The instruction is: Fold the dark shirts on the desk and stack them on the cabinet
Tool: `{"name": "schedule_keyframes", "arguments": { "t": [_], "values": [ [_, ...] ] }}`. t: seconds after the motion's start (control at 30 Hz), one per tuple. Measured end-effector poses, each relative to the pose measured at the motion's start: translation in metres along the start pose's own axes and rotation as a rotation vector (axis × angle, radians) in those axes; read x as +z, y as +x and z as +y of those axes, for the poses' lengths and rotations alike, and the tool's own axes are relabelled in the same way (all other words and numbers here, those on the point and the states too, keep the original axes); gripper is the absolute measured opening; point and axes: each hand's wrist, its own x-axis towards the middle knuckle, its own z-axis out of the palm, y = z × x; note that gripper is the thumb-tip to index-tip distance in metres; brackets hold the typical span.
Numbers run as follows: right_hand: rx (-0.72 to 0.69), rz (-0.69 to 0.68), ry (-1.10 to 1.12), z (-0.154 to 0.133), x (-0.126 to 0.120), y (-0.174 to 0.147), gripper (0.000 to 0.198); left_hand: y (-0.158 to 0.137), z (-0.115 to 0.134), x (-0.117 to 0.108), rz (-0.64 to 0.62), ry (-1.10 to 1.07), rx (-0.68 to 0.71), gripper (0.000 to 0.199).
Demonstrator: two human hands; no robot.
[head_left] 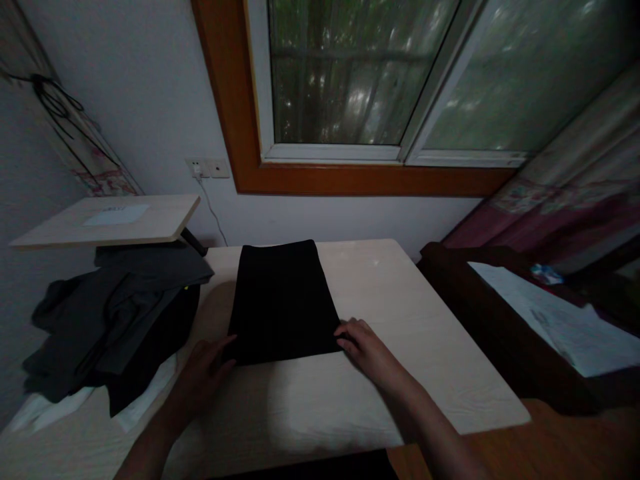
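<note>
A black garment (pixel 285 300), folded into a flat, roughly rectangular shape, lies on the pale wooden table (pixel 400 320). What kind of garment it is, I cannot tell. My left hand (pixel 205 373) is at its near left corner, with thumb and fingers closed around the edge. At the near right corner, my right hand (pixel 363 343) pinches the edge between thumb and fingers. The cloth lies flat between both hands, its far edge close to the back of the table.
On the left, dark grey and black clothes (pixel 115 313) lie heaped over white cloth, under a small raised wooden stand (pixel 115 220). A cable (pixel 215 210) hangs from the wall socket. To the right is a dark brown surface (pixel 450 287) with a whitish sheet (pixel 555 320).
</note>
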Motion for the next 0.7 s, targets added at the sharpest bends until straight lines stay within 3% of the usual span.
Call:
{"name": "schedule_keyframes", "arguments": {
  "t": [0.17,0.3,0.5,0.6,0.7],
  "values": [
    [-0.077,0.051,-0.113,-0.021,-0.010,0.007,0.025,0.009,0.018,-0.010,0.086,0.125,0.251,0.046],
    [-0.118,0.177,-0.195,-0.048,0.000,0.037,0.034,0.040,0.052,-0.002,0.031,0.223,0.365,0.047],
    [-0.212,0.153,-0.305,-0.069,0.063,0.101,0.048,0.099,0.087,0.045,-0.022,0.226,0.381,0.048],
    [-0.201,0.115,-0.327,-0.062,0.088,0.118,0.051,0.118,0.083,0.058,0.004,0.227,0.318,0.048],
    [-0.171,0.123,-0.351,-0.048,0.093,0.120,0.054,0.125,0.070,0.058,0.033,0.193,0.287,0.049]
  ]
}}
